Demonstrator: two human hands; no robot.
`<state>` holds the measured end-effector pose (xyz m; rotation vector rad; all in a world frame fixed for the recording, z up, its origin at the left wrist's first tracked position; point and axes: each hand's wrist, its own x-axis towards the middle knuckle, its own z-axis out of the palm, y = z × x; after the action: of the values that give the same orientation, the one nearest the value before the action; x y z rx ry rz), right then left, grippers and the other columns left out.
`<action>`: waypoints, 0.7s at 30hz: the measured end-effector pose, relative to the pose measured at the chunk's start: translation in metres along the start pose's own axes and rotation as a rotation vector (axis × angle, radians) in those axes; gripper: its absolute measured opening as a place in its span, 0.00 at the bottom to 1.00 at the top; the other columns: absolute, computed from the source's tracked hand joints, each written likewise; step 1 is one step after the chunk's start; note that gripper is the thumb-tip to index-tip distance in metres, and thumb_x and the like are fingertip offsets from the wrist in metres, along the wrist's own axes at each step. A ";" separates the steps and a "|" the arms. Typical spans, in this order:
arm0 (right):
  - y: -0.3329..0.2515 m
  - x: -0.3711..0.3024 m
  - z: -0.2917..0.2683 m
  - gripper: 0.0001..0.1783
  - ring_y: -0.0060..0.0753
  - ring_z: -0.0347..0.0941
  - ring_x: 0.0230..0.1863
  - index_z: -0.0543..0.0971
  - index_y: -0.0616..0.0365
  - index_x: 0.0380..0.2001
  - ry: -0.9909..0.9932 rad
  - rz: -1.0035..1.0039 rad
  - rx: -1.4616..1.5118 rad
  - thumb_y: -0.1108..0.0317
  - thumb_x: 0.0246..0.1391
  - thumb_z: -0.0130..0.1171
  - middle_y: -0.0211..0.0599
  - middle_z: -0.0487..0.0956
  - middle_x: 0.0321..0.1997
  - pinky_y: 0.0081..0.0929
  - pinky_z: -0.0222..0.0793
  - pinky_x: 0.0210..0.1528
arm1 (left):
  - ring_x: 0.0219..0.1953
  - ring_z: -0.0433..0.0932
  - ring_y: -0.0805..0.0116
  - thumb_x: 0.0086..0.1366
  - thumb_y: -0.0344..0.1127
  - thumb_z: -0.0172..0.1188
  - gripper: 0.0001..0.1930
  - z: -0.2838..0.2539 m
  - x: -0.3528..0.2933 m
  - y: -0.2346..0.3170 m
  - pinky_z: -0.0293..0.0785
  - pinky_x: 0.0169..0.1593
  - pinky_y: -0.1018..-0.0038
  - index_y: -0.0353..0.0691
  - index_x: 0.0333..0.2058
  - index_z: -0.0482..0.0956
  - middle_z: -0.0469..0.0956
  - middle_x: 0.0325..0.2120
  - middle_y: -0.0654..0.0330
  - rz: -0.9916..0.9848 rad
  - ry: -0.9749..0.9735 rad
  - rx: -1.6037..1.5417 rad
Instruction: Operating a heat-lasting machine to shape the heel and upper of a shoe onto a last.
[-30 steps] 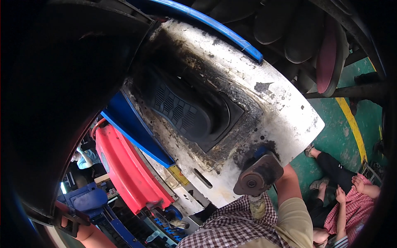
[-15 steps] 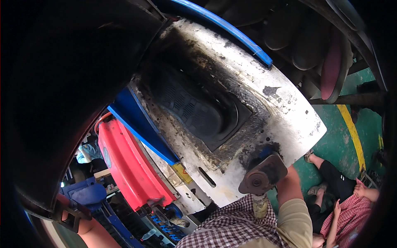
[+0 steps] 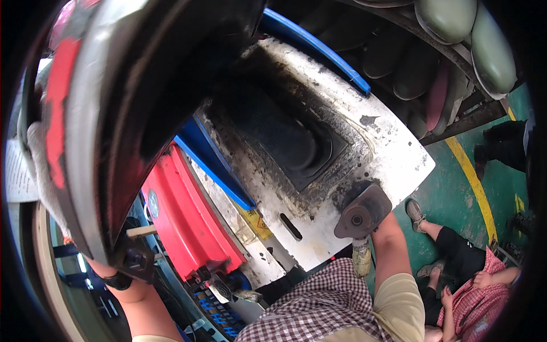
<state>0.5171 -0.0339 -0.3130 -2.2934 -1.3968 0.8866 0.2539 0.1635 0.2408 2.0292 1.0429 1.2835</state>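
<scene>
A large dark curved lid (image 3: 91, 142), with worn red and bare-metal edging, fills the upper left. My left hand (image 3: 43, 176) is in a whitish glove along the lid's outer edge. It appears closed on the lid; its fingertips are hidden. Below it the wrist wears a black band (image 3: 118, 280). In the white machine bed (image 3: 393, 154) lies a black sole-shaped mould (image 3: 285, 137), scorched around its rim. My right forearm (image 3: 390, 245) reaches up behind a brown metal plate (image 3: 364, 211) at the bed's near corner. That plate hides my right hand and its fingers.
Blue rails (image 3: 319, 43) edge the bed. A red machine cover (image 3: 188, 216) stands to its left. Below the brown plate is a tape-wrapped handle (image 3: 360, 259). Shoe lasts (image 3: 447, 20) crowd a rack at upper right. Another person in a checked shirt (image 3: 484, 290) is at lower right.
The lid has swung and tilted, so its red and metal outer edge now shows. My gloved left hand has come into view beside it. My right arm stays behind the brown plate.
</scene>
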 end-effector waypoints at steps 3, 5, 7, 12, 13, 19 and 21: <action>0.002 -0.002 0.005 0.20 0.35 0.76 0.57 0.77 0.62 0.58 0.037 0.029 0.046 0.60 0.71 0.53 0.40 0.82 0.57 0.32 0.69 0.61 | 0.50 0.77 0.73 0.71 0.37 0.64 0.24 0.017 0.013 -0.001 0.73 0.57 0.71 0.36 0.62 0.73 0.80 0.50 0.61 0.059 -0.026 -0.125; 0.003 -0.012 0.005 0.20 0.34 0.76 0.57 0.77 0.62 0.58 0.079 0.073 0.136 0.60 0.72 0.53 0.40 0.82 0.57 0.32 0.69 0.61 | 0.48 0.77 0.74 0.70 0.35 0.64 0.23 0.029 0.012 -0.004 0.73 0.57 0.72 0.36 0.61 0.74 0.80 0.49 0.61 0.184 -0.041 -0.034; 0.000 -0.037 0.004 0.20 0.34 0.76 0.57 0.77 0.63 0.58 0.148 0.124 0.372 0.60 0.72 0.53 0.40 0.81 0.57 0.32 0.69 0.61 | 0.47 0.76 0.73 0.65 0.28 0.66 0.24 0.038 -0.002 -0.007 0.73 0.57 0.71 0.35 0.60 0.74 0.79 0.49 0.60 0.259 -0.043 0.144; -0.034 -0.155 -0.026 0.20 0.33 0.76 0.56 0.77 0.63 0.58 0.399 0.336 1.121 0.60 0.72 0.52 0.39 0.81 0.57 0.31 0.69 0.61 | 0.54 0.75 0.46 0.45 0.38 0.79 0.28 0.075 -0.068 -0.026 0.64 0.65 0.50 0.40 0.47 0.82 0.79 0.45 0.55 0.585 -0.244 0.239; -0.045 -0.181 -0.036 0.20 0.25 0.76 0.51 0.79 0.62 0.55 0.466 0.441 1.136 0.57 0.72 0.54 0.39 0.82 0.52 0.27 0.71 0.57 | 0.52 0.76 0.46 0.43 0.42 0.79 0.30 0.080 -0.081 -0.029 0.65 0.63 0.50 0.41 0.46 0.82 0.79 0.42 0.56 0.557 -0.298 0.260; -0.125 -0.270 -0.116 0.37 0.48 0.83 0.42 0.64 0.60 0.67 0.086 0.406 1.720 0.39 0.73 0.41 0.46 0.81 0.48 0.41 0.82 0.43 | 0.54 0.74 0.48 0.46 0.42 0.73 0.23 0.125 -0.144 -0.066 0.63 0.66 0.45 0.43 0.43 0.83 0.79 0.35 0.59 0.671 -0.339 0.258; -0.148 -0.273 -0.130 0.34 0.45 0.81 0.40 0.64 0.53 0.68 0.049 0.416 1.868 0.39 0.73 0.43 0.45 0.80 0.47 0.38 0.80 0.39 | 0.52 0.74 0.49 0.44 0.43 0.73 0.22 0.137 -0.158 -0.080 0.67 0.60 0.44 0.44 0.40 0.83 0.79 0.34 0.60 0.678 -0.367 0.260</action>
<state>0.4094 -0.1963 -0.0385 -0.9633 0.2501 1.2962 0.3115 0.0761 0.0433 2.8277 0.3647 1.0263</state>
